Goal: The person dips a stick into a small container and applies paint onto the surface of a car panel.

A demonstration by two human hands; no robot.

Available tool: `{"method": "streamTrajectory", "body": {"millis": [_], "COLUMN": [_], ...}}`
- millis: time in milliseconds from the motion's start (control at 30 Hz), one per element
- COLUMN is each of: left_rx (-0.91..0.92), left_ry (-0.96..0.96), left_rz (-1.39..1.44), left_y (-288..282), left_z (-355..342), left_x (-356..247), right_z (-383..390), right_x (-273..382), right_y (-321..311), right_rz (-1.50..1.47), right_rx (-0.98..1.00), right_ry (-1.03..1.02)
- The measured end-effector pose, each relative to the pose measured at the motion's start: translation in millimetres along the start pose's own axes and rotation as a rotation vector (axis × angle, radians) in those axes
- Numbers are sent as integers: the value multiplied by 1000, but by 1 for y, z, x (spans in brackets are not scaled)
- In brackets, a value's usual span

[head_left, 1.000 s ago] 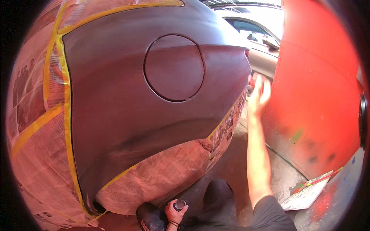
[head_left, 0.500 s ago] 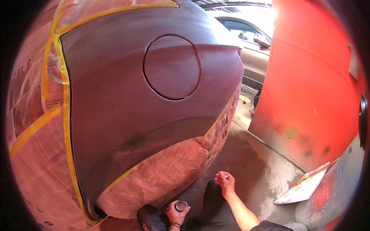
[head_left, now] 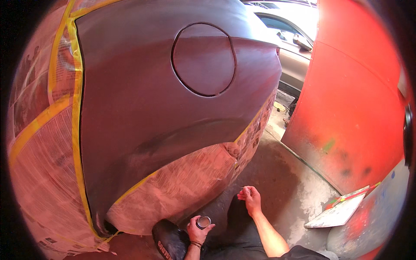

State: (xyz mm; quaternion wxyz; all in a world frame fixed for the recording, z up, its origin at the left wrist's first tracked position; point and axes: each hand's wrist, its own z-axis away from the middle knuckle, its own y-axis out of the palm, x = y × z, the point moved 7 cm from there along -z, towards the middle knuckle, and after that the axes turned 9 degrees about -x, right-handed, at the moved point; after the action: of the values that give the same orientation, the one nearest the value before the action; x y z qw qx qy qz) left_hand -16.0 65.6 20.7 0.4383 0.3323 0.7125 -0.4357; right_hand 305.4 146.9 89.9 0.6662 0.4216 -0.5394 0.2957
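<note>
My left hand (head_left: 197, 232) is wrapped round a small round open container (head_left: 203, 222), dark-sided with a pale rim, low in front of me. To its right, my right hand (head_left: 251, 203) is raised above my knee, its fingers pinched together. A thin thing seems to stick out from the fingertips, too small to name. Ahead of both hands is the dark, dull car body panel (head_left: 138, 99) with a round fuel flap (head_left: 203, 60). Neither hand touches the panel.
Yellow masking tape (head_left: 77, 130) and newspaper sheeting (head_left: 47, 186) border the panel; more paper covers the wheel arch (head_left: 173, 186). A red panel (head_left: 351, 95) stands at right, near a paint-stained board (head_left: 338, 212) and a grey drum (head_left: 368, 225). Another car (head_left: 292, 60) is behind.
My view has tipped down a little, so the car panel sits higher and further right. Both hands keep nearly the same pose; the right one appears slightly higher.
</note>
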Motion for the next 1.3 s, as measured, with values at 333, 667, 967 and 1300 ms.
{"method": "streamTrajectory", "body": {"millis": [333, 667, 967, 1300], "left_rx": [-7, -28, 9, -3], "left_ry": [18, 107, 171, 203], "left_rz": [-43, -69, -103, -74], "left_y": [4, 2, 3, 1], "left_z": [4, 3, 3, 2], "left_x": [-2, -17, -29, -31], "right_z": [3, 3, 12, 21], "right_x": [7, 10, 23, 34], "right_y": [1, -1, -1, -1], "right_rz": [159, 216, 244, 303], "right_rx": [28, -4, -37, -86], "right_ry": [-72, -113, -135, -175]}}
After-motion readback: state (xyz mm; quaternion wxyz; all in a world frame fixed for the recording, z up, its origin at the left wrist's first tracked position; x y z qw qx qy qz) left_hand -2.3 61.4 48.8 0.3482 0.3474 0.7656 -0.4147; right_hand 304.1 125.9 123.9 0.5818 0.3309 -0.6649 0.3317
